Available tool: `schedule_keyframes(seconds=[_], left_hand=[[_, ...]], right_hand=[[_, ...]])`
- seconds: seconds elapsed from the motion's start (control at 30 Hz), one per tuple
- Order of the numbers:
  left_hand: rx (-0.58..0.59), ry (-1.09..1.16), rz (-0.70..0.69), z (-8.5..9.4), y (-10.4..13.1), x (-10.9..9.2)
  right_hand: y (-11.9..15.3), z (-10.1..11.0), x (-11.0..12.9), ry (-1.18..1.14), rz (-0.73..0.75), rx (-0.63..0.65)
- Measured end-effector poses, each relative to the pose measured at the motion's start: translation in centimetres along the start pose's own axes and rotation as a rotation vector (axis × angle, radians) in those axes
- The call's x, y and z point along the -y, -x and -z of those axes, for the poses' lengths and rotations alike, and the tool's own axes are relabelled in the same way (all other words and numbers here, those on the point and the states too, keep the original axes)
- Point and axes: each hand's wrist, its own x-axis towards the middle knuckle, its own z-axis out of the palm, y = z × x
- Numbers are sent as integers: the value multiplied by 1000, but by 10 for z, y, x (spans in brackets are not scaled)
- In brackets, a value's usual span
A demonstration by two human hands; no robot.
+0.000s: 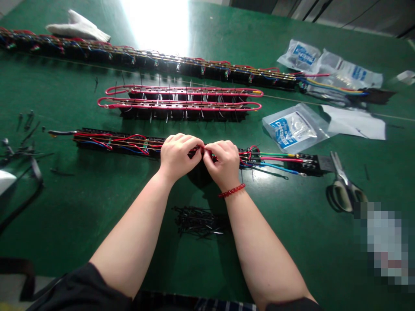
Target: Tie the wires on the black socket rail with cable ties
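Observation:
A long black strip wired with red, blue and yellow leads (126, 142) lies across the green table in front of me. Over its middle, my left hand (179, 157) and my right hand (223, 162) meet, thumb and fingers pinched together on both. Whatever small piece sits between the fingertips is too small and covered to name. A red bead bracelet (231, 191) circles my right wrist. Green, red and blue cables (275, 159) run out of the strip's right end. Just below my hands lies a pile of short black cable ties (201, 221).
Scissors (344, 185) rest right of the strip. Behind are two looped red-wired assemblies (184, 103), a longer wired strip (155, 58) and a white glove (79, 28). Plastic bags (293, 127) lie at right with white paper (356, 123). Black scraps (22, 151) litter the left.

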Motion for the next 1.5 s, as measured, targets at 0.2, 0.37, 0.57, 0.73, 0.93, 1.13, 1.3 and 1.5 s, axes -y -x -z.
schedule_keyframes(seconds=[0.2,0.37,0.57,0.73,0.93,1.13,1.3,1.5], left_hand=[[13,-6,3,0,0,1],[2,-11,-4,-1,0,1],[-3,-18,-12,0,0,1],[0,-21,-15,0,0,1],[12,-29,-17,0,1,1],[8,-26,-17,0,0,1],[-5,-26,-26,-1,1,2],[6,-21,-15,1,0,1]], right_hand=[[0,0,0,-7,-1,4],[0,0,-1,-5,3,-2],[0,-1,-1,-5,10,-13],[0,-1,0,-12,4,-8],[0,-1,0,-21,4,-14],[0,0,0,-22,4,-19],[0,-1,0,-29,15,-35],[0,-1,0,-43,-6,-26]])
